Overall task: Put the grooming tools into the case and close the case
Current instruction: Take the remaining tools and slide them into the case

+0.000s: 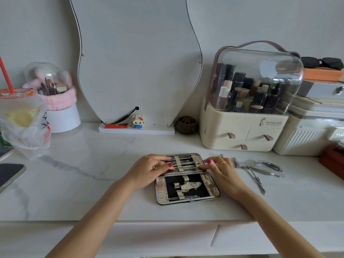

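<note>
Manicure case [186,178] lies open, left hand [150,169] and right hand [219,167] pressing relaxed fingers on far half; next: fetch loose clippers [268,165] at 3 o'clock.

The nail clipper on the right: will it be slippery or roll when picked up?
The clipper looks like polished metal, so probably a little slippery. It lies flat on the table, so it is unlikely to roll. Likely stiff.
</note>
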